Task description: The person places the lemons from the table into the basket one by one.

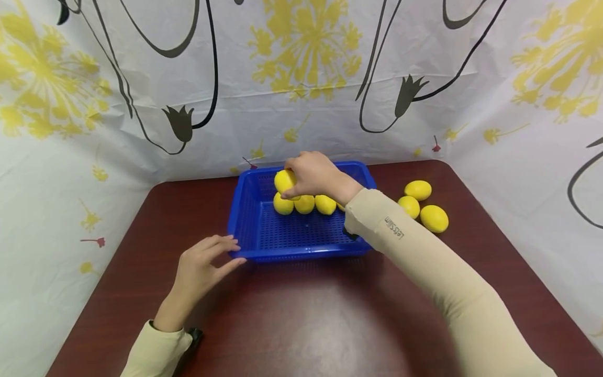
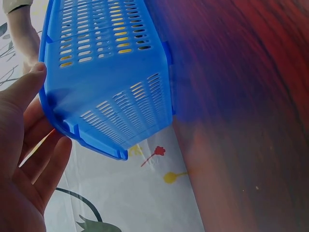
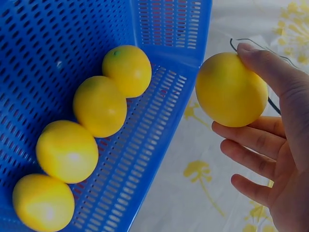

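A yellow lemon (image 3: 231, 89) is pinched between the thumb and fingers of my right hand (image 1: 314, 175), above the back of the blue plastic basket (image 1: 301, 251). Inside the basket, several lemons (image 1: 304, 204) lie in a row along the back wall; the right forearm partly hides the row in the head view. My left hand (image 1: 200, 269) touches the basket's front left corner, its fingers and thumb extended on either side of the corner. In the left wrist view the thumb (image 2: 36, 72) rests against the blue rim.
Three lemons (image 1: 434, 219) lie on the dark red-brown table (image 1: 301, 324) to the right of the basket, one partly behind the right sleeve. A white cloth (image 1: 292, 120) with yellow flowers and dark stems hangs behind and beside the table.
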The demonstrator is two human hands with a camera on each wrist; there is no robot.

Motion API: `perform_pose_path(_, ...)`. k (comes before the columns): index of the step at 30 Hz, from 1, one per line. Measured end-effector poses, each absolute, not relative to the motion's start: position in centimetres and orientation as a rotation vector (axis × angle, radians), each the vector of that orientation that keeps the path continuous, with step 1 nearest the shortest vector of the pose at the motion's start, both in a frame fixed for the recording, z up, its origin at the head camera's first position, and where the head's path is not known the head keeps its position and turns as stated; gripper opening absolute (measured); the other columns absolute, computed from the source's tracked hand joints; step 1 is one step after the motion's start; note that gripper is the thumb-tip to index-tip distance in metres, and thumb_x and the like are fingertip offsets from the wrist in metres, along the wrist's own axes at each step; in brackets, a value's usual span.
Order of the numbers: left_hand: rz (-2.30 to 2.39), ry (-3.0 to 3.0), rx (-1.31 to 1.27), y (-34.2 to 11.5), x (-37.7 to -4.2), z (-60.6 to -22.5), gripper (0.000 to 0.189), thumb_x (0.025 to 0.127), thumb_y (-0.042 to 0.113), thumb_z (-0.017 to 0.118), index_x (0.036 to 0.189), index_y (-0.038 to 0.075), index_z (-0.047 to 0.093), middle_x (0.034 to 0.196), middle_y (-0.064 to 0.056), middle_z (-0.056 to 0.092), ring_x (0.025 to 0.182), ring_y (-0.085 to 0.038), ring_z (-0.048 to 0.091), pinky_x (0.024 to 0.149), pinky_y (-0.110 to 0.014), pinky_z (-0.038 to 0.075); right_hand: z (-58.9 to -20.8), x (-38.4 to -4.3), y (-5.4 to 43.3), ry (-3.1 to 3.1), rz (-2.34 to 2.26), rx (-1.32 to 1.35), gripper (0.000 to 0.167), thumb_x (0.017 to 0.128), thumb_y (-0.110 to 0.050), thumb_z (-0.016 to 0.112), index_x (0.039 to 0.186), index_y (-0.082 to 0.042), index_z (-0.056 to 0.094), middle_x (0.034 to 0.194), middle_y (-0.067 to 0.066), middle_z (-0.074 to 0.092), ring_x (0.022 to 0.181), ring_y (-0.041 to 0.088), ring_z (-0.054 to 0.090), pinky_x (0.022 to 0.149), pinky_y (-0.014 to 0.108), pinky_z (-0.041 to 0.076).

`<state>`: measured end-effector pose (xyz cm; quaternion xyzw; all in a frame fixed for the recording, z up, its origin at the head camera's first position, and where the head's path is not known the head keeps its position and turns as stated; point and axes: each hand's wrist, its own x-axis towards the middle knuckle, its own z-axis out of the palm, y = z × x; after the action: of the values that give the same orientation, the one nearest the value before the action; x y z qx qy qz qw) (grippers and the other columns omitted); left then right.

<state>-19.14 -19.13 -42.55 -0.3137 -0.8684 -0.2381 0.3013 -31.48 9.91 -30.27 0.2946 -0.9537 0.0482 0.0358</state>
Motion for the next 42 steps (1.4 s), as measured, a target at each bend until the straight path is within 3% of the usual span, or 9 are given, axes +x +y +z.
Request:
perform_pose_path(21, -0.631, -2.364, -0.812, -19.1, -19.1, -42.4, 0.035, 0.067, 0.028, 0.091, 0.097, 0.015, 0.077, 0.101, -0.002, 0.077, 0.101, -0.018, 0.073, 0.087, -0.038, 0.059, -32.7, -34.4, 6.0, -2.861, 0.387, 0.829, 0.064, 0.082, -0.064, 0.069, 0.121, -0.014, 0.064, 0.107, 0.004, 0.070, 0.088, 0.019, 0.059, 0.074, 0.034, 0.054)
perform_pose_path(30, -0.624, -2.340, -0.824, -19.2, -19.2, -42.5, 0.035, 0.067, 0.028, 0.092, 0.096, 0.015, 0.077, 0.100, -0.002, 0.076, 0.101, -0.018, 0.074, 0.087, -0.038, 0.059, -34.3, -35.4, 4.8, -2.900, 0.394, 0.818, 0.061, 0.082, -0.064, 0.069, 0.113, -0.012, 0.065, 0.095, 0.003, 0.068, 0.078, 0.018, 0.056, 0.067, 0.032, 0.050)
perform_pose_path(42, -0.611, -2.291, -0.835, -19.2, -19.4, -42.9, 0.036, 0.065, 0.027, 0.092, 0.094, 0.014, 0.077, 0.098, -0.003, 0.077, 0.097, -0.020, 0.074, 0.082, -0.040, 0.060, -36.3, -36.0, 3.7, -2.998, 0.348, 0.795, 0.058, 0.084, -0.065, 0.066, 0.108, -0.013, 0.064, 0.093, 0.002, 0.066, 0.080, 0.019, 0.058, 0.071, 0.034, 0.050)
